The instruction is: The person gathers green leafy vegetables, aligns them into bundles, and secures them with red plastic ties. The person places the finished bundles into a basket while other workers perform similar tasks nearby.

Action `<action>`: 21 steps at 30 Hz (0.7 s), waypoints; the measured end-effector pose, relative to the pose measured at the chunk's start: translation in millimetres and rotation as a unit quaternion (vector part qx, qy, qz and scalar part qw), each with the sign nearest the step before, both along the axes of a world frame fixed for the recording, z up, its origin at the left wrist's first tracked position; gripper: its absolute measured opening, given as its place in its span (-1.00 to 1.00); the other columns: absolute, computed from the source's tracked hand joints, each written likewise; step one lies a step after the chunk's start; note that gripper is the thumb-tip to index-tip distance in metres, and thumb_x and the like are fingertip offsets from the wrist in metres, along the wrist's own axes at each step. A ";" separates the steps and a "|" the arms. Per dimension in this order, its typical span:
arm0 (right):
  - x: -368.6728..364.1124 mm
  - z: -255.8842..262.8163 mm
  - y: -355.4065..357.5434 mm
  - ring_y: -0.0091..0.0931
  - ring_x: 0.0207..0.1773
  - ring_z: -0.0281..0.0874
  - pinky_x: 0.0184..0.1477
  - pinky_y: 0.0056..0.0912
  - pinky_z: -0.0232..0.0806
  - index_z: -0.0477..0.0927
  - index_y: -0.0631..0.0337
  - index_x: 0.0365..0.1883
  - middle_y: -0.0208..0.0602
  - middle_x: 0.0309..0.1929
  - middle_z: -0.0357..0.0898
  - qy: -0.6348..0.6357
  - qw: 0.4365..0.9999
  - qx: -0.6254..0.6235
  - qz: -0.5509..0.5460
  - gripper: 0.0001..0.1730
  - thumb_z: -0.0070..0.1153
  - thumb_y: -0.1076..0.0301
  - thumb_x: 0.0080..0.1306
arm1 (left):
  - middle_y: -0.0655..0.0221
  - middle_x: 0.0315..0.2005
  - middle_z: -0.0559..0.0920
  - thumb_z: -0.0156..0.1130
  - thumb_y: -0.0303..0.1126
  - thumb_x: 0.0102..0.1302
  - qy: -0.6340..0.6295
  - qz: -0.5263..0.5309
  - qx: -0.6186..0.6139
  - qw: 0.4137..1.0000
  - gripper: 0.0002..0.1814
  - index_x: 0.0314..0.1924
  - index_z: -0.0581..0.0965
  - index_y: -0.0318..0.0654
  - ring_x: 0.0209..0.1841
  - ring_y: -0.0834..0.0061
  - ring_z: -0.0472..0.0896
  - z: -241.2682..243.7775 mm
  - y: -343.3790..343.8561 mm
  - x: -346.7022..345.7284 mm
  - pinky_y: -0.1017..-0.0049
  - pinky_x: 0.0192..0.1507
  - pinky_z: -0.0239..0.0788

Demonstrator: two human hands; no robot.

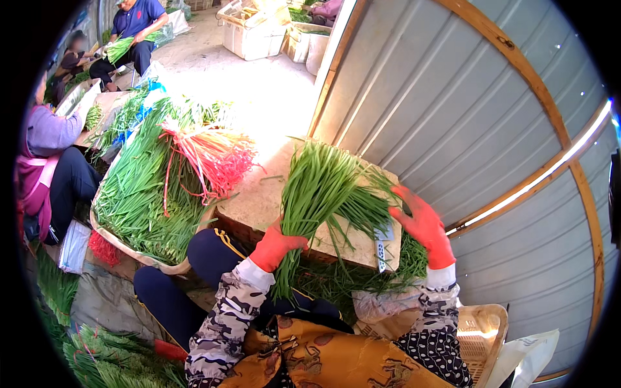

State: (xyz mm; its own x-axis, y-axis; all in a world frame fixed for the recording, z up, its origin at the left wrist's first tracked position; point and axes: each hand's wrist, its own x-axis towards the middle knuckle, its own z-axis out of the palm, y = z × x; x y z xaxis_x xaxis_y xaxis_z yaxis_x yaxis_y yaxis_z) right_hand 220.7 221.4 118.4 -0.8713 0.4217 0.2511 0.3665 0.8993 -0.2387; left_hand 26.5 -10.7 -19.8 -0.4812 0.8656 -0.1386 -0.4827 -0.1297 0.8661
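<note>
My left hand [279,245], in an orange-red rubber glove, grips a thick bunch of garlic chives [318,189] near its lower end. The leaves fan upward over a pale, board-like work block [250,206]. Behind and right of that bunch, more loose chives [371,208] lie across the block. My right hand [422,223], gloved alike, is at the tips of these loose leaves with its thumb and fingers apart; nothing shows in its grasp. A pale blue-and-white strip [381,254] hangs at the block's right edge.
A crate heaped with chives [145,203] stands left, red ties [213,155] on top. Bundled chives [111,359] lie lower left. A corrugated metal wall [436,111] rises right, above a plastic basket [480,334]. Several people sit left, including a co-worker in purple [53,131].
</note>
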 end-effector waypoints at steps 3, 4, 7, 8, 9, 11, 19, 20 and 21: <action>-63.1 9.1 -45.2 -0.30 0.16 0.41 0.17 -0.10 0.24 0.49 0.09 0.06 -0.24 0.08 0.48 0.196 0.971 0.099 0.094 -0.52 0.20 0.18 0.17 | 0.35 -0.42 0.60 0.30 -0.63 -0.07 0.014 0.005 -0.023 1.000 -0.55 -0.08 0.48 -0.37 -0.43 0.51 0.58 -1.6 -4.7 -1.2 0.53 -0.35 0.41; -82.7 13.0 -53.7 -0.33 0.14 0.43 0.18 -0.11 0.23 0.52 0.09 0.00 -0.27 0.03 0.50 0.199 0.948 0.209 0.132 -0.57 0.20 0.20 0.17 | 0.35 -0.43 0.60 0.30 -0.62 -0.07 0.021 0.018 -0.026 0.999 -0.56 -0.09 0.49 -0.38 -0.43 0.50 0.58 -1.4 -9.8 -1.5 0.53 -0.35 0.41; -117.0 8.3 -60.8 -0.34 0.06 0.45 0.20 -0.12 0.20 0.56 0.10 -0.13 -0.33 -0.06 0.52 0.189 0.941 0.246 0.136 -0.68 0.19 0.22 0.15 | 0.35 -0.43 0.61 0.31 -0.63 -0.07 -0.023 0.044 0.018 0.999 -0.58 -0.12 0.50 -0.39 -0.45 0.49 0.58 9.9 -5.9 4.8 0.53 -0.35 0.41; -120.8 4.4 -58.7 -0.35 0.05 0.45 0.20 -0.13 0.20 0.56 0.09 -0.17 -0.35 -0.10 0.53 0.175 0.946 0.246 0.117 -0.71 0.20 0.23 0.15 | 0.35 -0.42 0.61 0.31 -0.63 -0.07 -0.004 0.032 0.003 0.999 -0.57 -0.11 0.50 -0.38 -0.44 0.49 0.58 8.6 -5.6 3.6 0.53 -0.34 0.41; -126.2 0.0 -57.1 -0.36 0.03 0.45 0.20 -0.14 0.19 0.57 0.09 -0.20 -0.37 -0.13 0.53 0.161 0.950 0.246 0.103 -0.73 0.20 0.23 0.14 | 0.35 -0.42 0.62 0.31 -0.64 -0.07 0.013 0.024 -0.013 1.000 -0.56 -0.09 0.49 -0.38 -0.43 0.50 0.58 4.8 -7.3 1.5 0.53 -0.34 0.41; -131.2 -2.6 -55.8 -0.37 0.01 0.45 0.20 -0.14 0.19 0.57 0.09 -0.24 -0.38 -0.19 0.52 0.160 0.953 0.242 0.086 -0.76 0.21 0.24 0.13 | 0.34 -0.40 0.62 0.31 -0.64 -0.07 0.033 0.005 -0.034 0.999 -0.53 -0.07 0.48 -0.37 -0.42 0.50 0.58 -1.7 -7.5 -4.1 0.54 -0.33 0.41; -127.8 3.7 -56.5 -0.27 -0.06 0.43 0.14 -0.13 0.21 0.55 0.11 -0.17 -0.27 -0.25 0.50 0.150 0.968 0.185 0.084 -0.68 0.22 0.25 0.10 | 0.34 -0.38 0.62 0.30 -0.68 -0.07 0.006 0.024 0.000 1.000 -0.51 -0.05 0.46 -0.34 -0.41 0.49 0.59 1.5 -7.2 0.9 0.53 -0.32 0.41; -128.7 4.8 -55.7 -0.26 -0.06 0.42 0.13 -0.13 0.22 0.54 0.11 -0.15 -0.25 -0.24 0.50 0.140 0.967 0.191 0.092 -0.66 0.22 0.26 0.09 | 0.34 -0.38 0.62 0.30 -0.68 -0.07 0.013 0.031 -0.006 0.999 -0.52 -0.06 0.46 -0.35 -0.41 0.49 0.59 1.8 -6.6 1.5 0.53 -0.32 0.41; -130.0 6.2 -54.8 -0.26 -0.05 0.42 0.11 -0.13 0.23 0.54 0.11 -0.13 -0.23 -0.22 0.50 0.130 0.967 0.196 0.100 -0.65 0.22 0.26 0.09 | 0.34 -0.39 0.62 0.30 -0.69 -0.07 0.019 0.038 -0.011 0.999 -0.53 -0.07 0.46 -0.35 -0.41 0.49 0.59 2.7 -5.4 2.7 0.52 -0.32 0.42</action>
